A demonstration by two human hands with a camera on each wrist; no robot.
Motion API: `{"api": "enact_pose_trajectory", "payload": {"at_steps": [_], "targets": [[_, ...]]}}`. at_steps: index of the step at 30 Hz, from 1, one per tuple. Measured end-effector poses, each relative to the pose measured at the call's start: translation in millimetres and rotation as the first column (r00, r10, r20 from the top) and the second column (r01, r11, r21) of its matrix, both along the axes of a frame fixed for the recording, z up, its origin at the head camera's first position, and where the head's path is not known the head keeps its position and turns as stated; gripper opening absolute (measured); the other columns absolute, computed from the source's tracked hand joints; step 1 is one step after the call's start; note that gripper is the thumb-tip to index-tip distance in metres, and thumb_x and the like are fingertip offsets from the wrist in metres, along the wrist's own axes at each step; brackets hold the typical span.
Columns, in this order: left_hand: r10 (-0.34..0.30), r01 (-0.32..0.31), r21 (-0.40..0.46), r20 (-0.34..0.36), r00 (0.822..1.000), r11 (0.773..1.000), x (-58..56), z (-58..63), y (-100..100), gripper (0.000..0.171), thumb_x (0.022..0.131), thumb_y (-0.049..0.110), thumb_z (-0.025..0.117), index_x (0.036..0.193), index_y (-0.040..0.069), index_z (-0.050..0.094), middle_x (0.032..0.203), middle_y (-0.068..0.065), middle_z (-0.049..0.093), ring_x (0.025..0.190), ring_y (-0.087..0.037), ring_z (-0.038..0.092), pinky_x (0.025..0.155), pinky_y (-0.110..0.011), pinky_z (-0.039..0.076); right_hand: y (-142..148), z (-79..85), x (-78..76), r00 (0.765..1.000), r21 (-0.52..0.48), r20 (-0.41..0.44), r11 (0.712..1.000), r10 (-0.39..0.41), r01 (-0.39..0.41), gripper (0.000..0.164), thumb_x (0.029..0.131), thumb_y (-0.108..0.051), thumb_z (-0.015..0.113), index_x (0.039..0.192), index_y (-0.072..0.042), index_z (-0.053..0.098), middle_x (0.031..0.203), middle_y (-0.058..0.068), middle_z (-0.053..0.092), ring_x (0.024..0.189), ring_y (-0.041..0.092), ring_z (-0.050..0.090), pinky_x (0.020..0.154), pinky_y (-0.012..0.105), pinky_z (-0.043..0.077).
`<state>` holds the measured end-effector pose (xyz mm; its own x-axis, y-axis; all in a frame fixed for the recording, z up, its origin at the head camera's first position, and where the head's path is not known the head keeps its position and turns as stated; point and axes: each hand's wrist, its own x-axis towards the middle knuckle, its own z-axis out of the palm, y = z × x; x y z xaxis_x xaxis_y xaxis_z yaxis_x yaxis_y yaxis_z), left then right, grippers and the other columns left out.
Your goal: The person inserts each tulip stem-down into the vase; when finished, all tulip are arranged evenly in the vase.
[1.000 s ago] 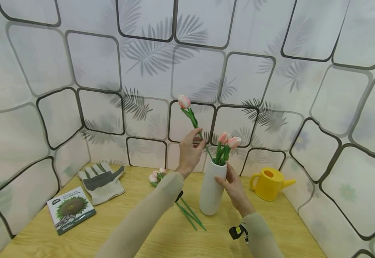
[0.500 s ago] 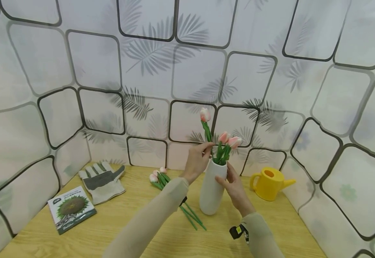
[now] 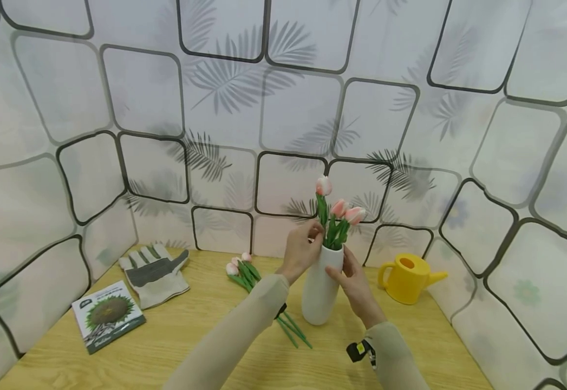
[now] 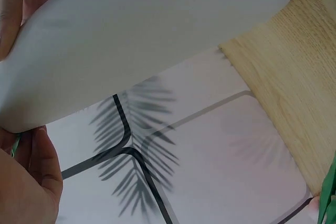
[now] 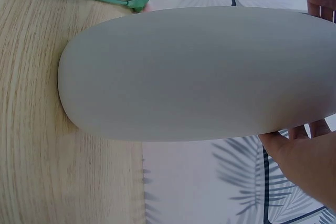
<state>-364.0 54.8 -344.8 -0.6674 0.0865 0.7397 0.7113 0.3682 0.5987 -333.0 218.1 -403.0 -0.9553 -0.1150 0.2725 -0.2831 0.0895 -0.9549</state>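
A white vase (image 3: 320, 287) stands on the table, tilted slightly, with two pink tulips (image 3: 354, 215) leaning right in its mouth. My left hand (image 3: 302, 248) pinches the stem of another pink tulip (image 3: 324, 186) right at the vase's rim; its bloom stands above the other two. In the left wrist view, a bit of green shows by the fingers of the left hand (image 4: 34, 187). My right hand (image 3: 358, 287) grips the upper right side of the vase, thumb across the front. The right wrist view shows the vase wall (image 5: 194, 77) between both hands.
Several loose tulips (image 3: 246, 273) lie on the table (image 3: 205, 314) left of the vase, partly behind my left forearm. A yellow watering can (image 3: 406, 278) stands at the right. Farther left are a work glove (image 3: 154, 275) and a seed packet (image 3: 109, 317). A patterned curtain closes the back.
My left hand has moved right and down, bringing the tulip from a leftward slant to upright and lower into the vase. The right hand and vase have stayed in place.
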Motion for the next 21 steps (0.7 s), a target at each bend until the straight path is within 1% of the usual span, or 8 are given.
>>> {"api": "enact_pose_trajectory", "payload": {"at_steps": [4, 7, 10, 12, 14, 18, 21], "targets": [[-0.006, 0.005, 0.018, 0.06, 0.998, 1.0, -1.2, 0.1, -1.4, 0.003, 0.093, 0.011, 0.065, 0.095, 0.01, 0.068, 0.089, -0.005, 0.075, 0.081, -0.016, 0.071, 0.068, -0.023, 0.057, 0.5, -0.7, -0.8, 1.0, 0.004, -0.006, 1.0, 0.004, -0.004, 0.076, 0.096, -0.017, 0.064, 0.157, -0.019, 0.019, 0.158, 0.009, 0.032, 0.144, 0.029, 0.031, 0.118, 0.056, 0.026], [-0.027, 0.021, 0.063, 0.11, 0.994, 0.998, -2.7, 3.1, -1.8, 0.005, 0.093, 0.017, 0.068, 0.094, 0.011, 0.068, 0.091, -0.003, 0.074, 0.084, -0.014, 0.07, 0.071, -0.023, 0.057, 0.7, -1.0, -0.8, 1.0, 0.006, -0.003, 1.0, 0.0, 0.0, 0.076, 0.096, -0.018, 0.064, 0.158, -0.019, 0.019, 0.158, 0.008, 0.032, 0.145, 0.029, 0.031, 0.119, 0.056, 0.025], [-0.044, 0.029, 0.11, 0.143, 0.989, 0.993, -4.0, 7.5, -0.8, 0.009, 0.092, 0.019, 0.071, 0.093, 0.011, 0.067, 0.09, -0.003, 0.073, 0.084, -0.013, 0.069, 0.074, -0.024, 0.058, 0.8, -0.9, -0.1, 1.0, 0.008, -0.002, 1.0, -0.004, 0.004, 0.076, 0.097, -0.017, 0.064, 0.158, -0.018, 0.018, 0.158, 0.009, 0.032, 0.145, 0.03, 0.031, 0.119, 0.057, 0.025], [-0.048, 0.03, 0.12, 0.151, 0.987, 0.992, -4.7, 9.6, 0.5, 0.009, 0.091, 0.018, 0.072, 0.093, 0.011, 0.066, 0.089, -0.003, 0.073, 0.081, -0.012, 0.068, 0.073, -0.023, 0.058, 0.9, -0.9, 0.3, 1.0, 0.004, -0.001, 1.0, -0.006, 0.006, 0.076, 0.097, -0.017, 0.064, 0.158, -0.018, 0.018, 0.158, 0.009, 0.031, 0.145, 0.03, 0.031, 0.119, 0.057, 0.025], [-0.044, 0.027, 0.11, 0.154, 0.987, 0.994, -4.3, 10.2, 1.9, 0.008, 0.09, 0.014, 0.072, 0.093, 0.009, 0.067, 0.088, -0.003, 0.072, 0.078, -0.011, 0.068, 0.072, -0.023, 0.057, 1.0, -0.8, 0.6, 1.0, 0.003, 0.0, 1.0, -0.007, 0.007, 0.076, 0.097, -0.017, 0.064, 0.158, -0.018, 0.018, 0.158, 0.009, 0.032, 0.144, 0.029, 0.032, 0.119, 0.056, 0.025], [-0.033, 0.018, 0.089, 0.163, 0.986, 0.996, -3.5, 7.3, 3.1, 0.006, 0.089, 0.009, 0.071, 0.093, 0.008, 0.067, 0.086, -0.004, 0.072, 0.075, -0.01, 0.066, 0.07, -0.022, 0.057, 0.1, 0.5, 2.2, 1.0, 0.0, 0.005, 1.0, 0.0, 0.0, 0.076, 0.097, -0.018, 0.064, 0.158, -0.02, 0.019, 0.158, 0.008, 0.032, 0.145, 0.029, 0.031, 0.119, 0.056, 0.025], [-0.033, 0.019, 0.084, 0.17, 0.985, 0.996, -3.1, 5.4, 1.9, 0.005, 0.088, 0.01, 0.071, 0.093, 0.009, 0.068, 0.087, -0.004, 0.073, 0.076, -0.012, 0.067, 0.07, -0.023, 0.057, -0.7, 1.6, 3.2, 1.0, 0.0, 0.006, 1.0, 0.003, -0.003, 0.075, 0.097, -0.018, 0.063, 0.157, -0.021, 0.019, 0.158, 0.008, 0.032, 0.145, 0.029, 0.031, 0.118, 0.056, 0.026]]}}
